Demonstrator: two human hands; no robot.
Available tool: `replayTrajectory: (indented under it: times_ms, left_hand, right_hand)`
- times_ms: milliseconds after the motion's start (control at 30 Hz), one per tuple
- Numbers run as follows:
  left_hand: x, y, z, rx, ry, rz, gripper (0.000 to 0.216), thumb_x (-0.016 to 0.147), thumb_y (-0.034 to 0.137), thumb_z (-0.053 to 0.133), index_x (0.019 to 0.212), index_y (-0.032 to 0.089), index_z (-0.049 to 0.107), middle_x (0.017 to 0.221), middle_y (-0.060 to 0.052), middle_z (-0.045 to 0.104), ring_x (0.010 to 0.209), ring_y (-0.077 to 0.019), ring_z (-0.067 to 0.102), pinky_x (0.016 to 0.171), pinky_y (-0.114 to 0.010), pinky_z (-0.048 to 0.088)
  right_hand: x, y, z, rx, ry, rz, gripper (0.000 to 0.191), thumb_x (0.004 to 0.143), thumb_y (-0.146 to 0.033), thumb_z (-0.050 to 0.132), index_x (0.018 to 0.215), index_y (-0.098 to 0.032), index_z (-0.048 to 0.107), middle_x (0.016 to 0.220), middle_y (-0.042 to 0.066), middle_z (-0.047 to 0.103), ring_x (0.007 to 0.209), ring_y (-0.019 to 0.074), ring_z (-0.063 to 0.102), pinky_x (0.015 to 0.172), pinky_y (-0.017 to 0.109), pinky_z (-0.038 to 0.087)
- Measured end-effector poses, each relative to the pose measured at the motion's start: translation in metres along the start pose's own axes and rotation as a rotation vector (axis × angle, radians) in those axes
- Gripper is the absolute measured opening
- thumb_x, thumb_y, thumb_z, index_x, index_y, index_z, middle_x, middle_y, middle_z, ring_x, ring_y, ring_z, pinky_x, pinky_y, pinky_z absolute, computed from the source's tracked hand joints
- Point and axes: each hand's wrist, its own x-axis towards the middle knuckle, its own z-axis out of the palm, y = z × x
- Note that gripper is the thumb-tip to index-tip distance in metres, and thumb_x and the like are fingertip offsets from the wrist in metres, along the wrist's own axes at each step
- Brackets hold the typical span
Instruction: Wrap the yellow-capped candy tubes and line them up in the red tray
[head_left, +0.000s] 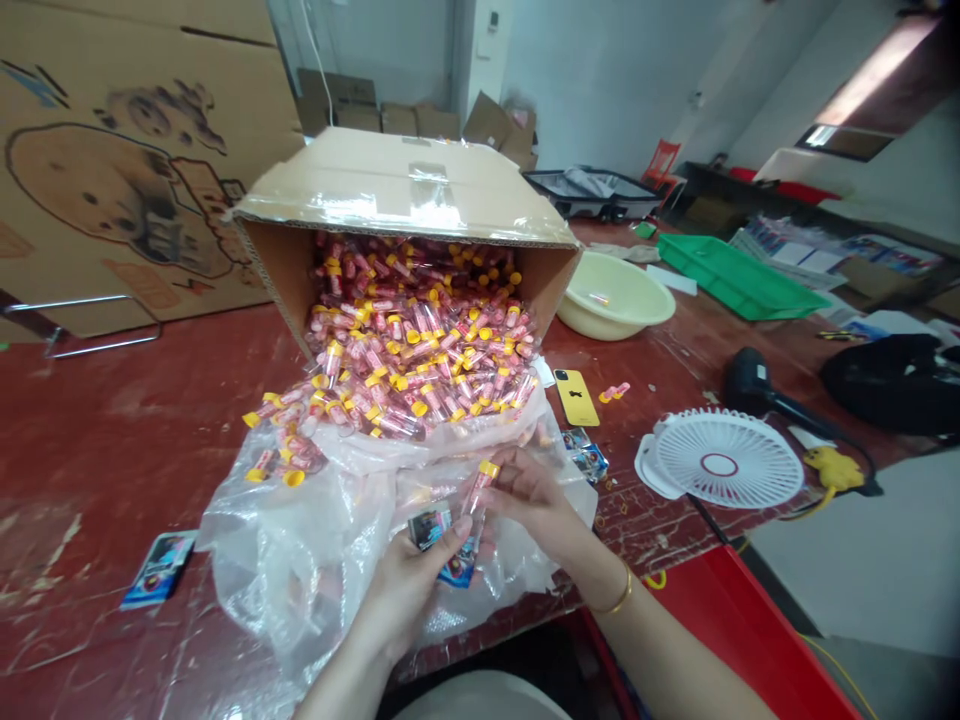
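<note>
My left hand is closed around a small blue-and-black printed packet; its thumb presses near the lower end of a clear tube with a yellow cap and pink contents. My right hand pinches that tube close to its cap. Both hands are over a sheet of translucent plastic. Just beyond them, a cardboard box lies on its side, its opening toward me. Many similar capped tubes fill it and spill onto the plastic.
A blue packet lies at left on the red table. On the right are more packets, a yellow phone, a cream basin, a white fan, a green tray and a dark hair dryer.
</note>
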Motion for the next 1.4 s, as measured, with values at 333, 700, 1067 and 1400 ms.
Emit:
replayTrajectory:
  times_ms: [333, 700, 1067, 1400]
  left_hand:
    - [0.003, 0.006, 0.016, -0.170, -0.046, -0.036, 0.034, 0.068, 0.037, 0.075, 0.092, 0.013, 0.072, 0.086, -0.010, 0.076, 0.078, -0.0217, 0.069, 0.064, -0.028, 0.055]
    - [0.000, 0.000, 0.010, -0.069, -0.046, 0.048, 0.038, 0.059, 0.032, 0.081, 0.091, 0.012, 0.074, 0.074, -0.009, 0.075, 0.071, -0.0236, 0.068, 0.067, -0.030, 0.051]
    - [-0.001, -0.006, 0.017, 0.158, -0.051, 0.031, 0.038, 0.058, 0.039, 0.080, 0.088, 0.016, 0.074, 0.085, -0.010, 0.076, 0.081, -0.0291, 0.069, 0.064, -0.035, 0.057]
    - [-0.009, -0.025, 0.038, 0.260, -0.123, -0.057, 0.033, 0.073, 0.032, 0.069, 0.102, 0.017, 0.065, 0.113, -0.006, 0.071, 0.109, -0.0296, 0.060, 0.080, -0.035, 0.056]
  right_hand:
    - [-0.035, 0.043, 0.028, -0.232, 0.084, -0.117, 0.072, 0.058, -0.011, 0.075, 0.113, -0.029, 0.032, 0.103, 0.004, 0.052, 0.086, 0.0182, 0.060, 0.064, 0.028, 0.053]
    - [-0.033, 0.038, 0.033, -0.311, 0.110, -0.285, 0.063, 0.055, 0.002, 0.058, 0.105, -0.028, 0.032, 0.097, 0.001, 0.047, 0.087, 0.0161, 0.054, 0.074, 0.028, 0.049]
    - [-0.045, 0.023, 0.002, -0.173, 0.212, -0.170, 0.019, 0.074, -0.029, 0.068, 0.085, -0.021, 0.054, 0.085, 0.002, 0.060, 0.079, 0.0152, 0.058, 0.077, 0.031, 0.047]
    - [-0.267, 0.055, -0.168, -0.532, 1.225, 0.255, 0.025, 0.072, -0.039, 0.069, 0.070, -0.017, 0.056, 0.067, -0.001, 0.061, 0.067, 0.0135, 0.058, 0.072, 0.029, 0.048]
